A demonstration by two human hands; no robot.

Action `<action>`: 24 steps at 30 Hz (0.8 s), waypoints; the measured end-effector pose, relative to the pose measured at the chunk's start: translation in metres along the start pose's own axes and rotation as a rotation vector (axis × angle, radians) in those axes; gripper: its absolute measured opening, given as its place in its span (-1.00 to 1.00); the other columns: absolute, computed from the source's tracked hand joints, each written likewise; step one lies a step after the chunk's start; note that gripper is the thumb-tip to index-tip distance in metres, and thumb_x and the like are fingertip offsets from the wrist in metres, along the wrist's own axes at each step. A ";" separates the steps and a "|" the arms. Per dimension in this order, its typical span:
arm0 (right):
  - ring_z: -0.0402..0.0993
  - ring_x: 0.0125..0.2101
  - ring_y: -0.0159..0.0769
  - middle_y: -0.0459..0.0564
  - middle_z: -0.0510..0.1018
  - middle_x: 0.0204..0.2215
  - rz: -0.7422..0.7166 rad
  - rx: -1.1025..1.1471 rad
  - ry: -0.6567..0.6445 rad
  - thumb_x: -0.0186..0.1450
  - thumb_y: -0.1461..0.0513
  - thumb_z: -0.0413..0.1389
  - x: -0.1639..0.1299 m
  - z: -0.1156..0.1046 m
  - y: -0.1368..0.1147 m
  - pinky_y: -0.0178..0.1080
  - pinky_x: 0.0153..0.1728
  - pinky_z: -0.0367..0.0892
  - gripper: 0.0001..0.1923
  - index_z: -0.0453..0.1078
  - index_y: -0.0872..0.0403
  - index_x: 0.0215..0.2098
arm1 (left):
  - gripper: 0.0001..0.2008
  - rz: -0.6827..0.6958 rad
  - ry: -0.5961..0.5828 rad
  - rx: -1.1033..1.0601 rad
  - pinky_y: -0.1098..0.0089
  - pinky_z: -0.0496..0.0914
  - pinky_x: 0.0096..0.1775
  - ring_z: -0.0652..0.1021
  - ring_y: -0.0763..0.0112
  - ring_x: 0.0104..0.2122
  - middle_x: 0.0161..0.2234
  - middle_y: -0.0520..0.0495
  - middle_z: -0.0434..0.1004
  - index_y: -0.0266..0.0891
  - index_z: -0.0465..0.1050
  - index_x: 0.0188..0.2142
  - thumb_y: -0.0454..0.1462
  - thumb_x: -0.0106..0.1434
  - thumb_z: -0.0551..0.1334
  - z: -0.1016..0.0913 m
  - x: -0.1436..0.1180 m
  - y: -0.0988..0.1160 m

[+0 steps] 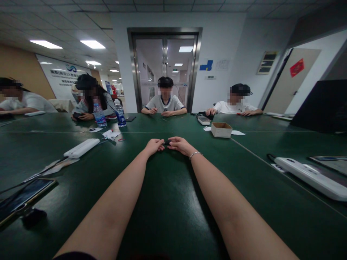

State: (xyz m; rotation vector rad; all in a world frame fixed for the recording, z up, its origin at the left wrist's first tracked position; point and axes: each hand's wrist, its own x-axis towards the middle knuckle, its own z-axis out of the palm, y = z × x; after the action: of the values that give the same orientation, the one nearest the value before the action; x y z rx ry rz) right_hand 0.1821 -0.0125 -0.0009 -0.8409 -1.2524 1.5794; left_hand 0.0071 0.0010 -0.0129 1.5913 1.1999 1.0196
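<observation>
Four people sit around the bench [168, 202]; at eleven o'clock stand two water bottles [99, 115]; at one o'clock, one cardboard box [221, 130].

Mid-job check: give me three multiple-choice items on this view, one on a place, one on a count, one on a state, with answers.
1. Where is the cardboard box?
A. ahead and right of the hands
B. by the water bottles
C. on the phone

2. How many water bottles stand on the green table?
A. one
B. two
C. four

3. How are the left hand and right hand placed?
A. far apart
B. raised overhead
C. together on a small dark object

Answers: 1 A, it sits right of the hands; 2 B, a pair stands left of centre; 3 C, fingertips meet on it.
</observation>
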 end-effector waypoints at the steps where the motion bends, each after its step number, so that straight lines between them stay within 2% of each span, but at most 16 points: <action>1: 0.51 -0.47 -0.39 0.01 0.47 -0.41 -0.001 0.000 -0.006 0.15 0.56 0.05 0.000 -0.001 0.000 -0.32 -0.29 0.46 -0.75 0.32 0.24 -0.23 | -0.71 0.014 -0.003 0.024 0.51 0.25 -0.55 0.43 0.51 -0.65 -0.64 -0.04 0.43 -0.33 0.34 -0.48 -0.12 0.16 0.11 0.000 0.000 -0.001; 6: 0.51 -0.43 -0.38 0.02 0.47 -0.39 -0.001 0.002 -0.024 0.16 0.55 0.04 0.001 -0.003 0.001 -0.30 -0.26 0.45 -0.76 0.32 0.23 -0.23 | -0.62 0.072 -0.010 0.170 0.47 0.24 -0.55 0.41 0.48 -0.67 -0.67 -0.03 0.42 -0.30 0.38 -0.48 -0.03 0.16 0.04 -0.002 0.001 -0.004; 13: 0.50 -0.41 -0.39 0.03 0.47 -0.33 0.022 0.020 -0.043 0.14 0.55 0.04 0.000 -0.003 -0.001 -0.28 -0.23 0.45 -0.73 0.33 0.22 -0.22 | -0.50 0.078 0.039 0.365 0.44 0.17 -0.56 0.38 0.45 -0.70 -0.70 0.00 0.41 -0.24 0.35 -0.58 0.07 0.16 -0.07 -0.003 -0.005 0.000; 20: 0.52 -0.44 -0.37 0.05 0.49 -0.38 0.044 0.018 -0.043 0.17 0.55 0.02 -0.001 -0.002 -0.002 -0.31 -0.28 0.46 -0.74 0.33 0.24 -0.21 | -0.49 0.099 0.081 0.422 0.42 0.15 -0.55 0.37 0.42 -0.69 -0.71 -0.01 0.40 -0.22 0.33 -0.63 0.05 0.19 -0.11 -0.001 -0.010 0.005; 24: 0.51 -0.50 -0.36 0.06 0.50 -0.45 0.062 0.003 -0.004 0.21 0.49 0.05 0.001 -0.002 -0.001 -0.35 -0.37 0.47 -0.85 0.34 0.26 -0.25 | -0.51 0.157 0.091 0.397 0.44 0.19 -0.51 0.40 0.41 -0.64 -0.66 -0.01 0.41 -0.22 0.32 -0.61 0.05 0.18 -0.08 0.002 -0.012 0.005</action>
State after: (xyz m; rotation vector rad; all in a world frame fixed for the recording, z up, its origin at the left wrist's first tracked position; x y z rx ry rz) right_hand 0.1834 -0.0107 -0.0004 -0.8830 -1.2364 1.6326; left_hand 0.0077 -0.0120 -0.0103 1.9902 1.4216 1.0038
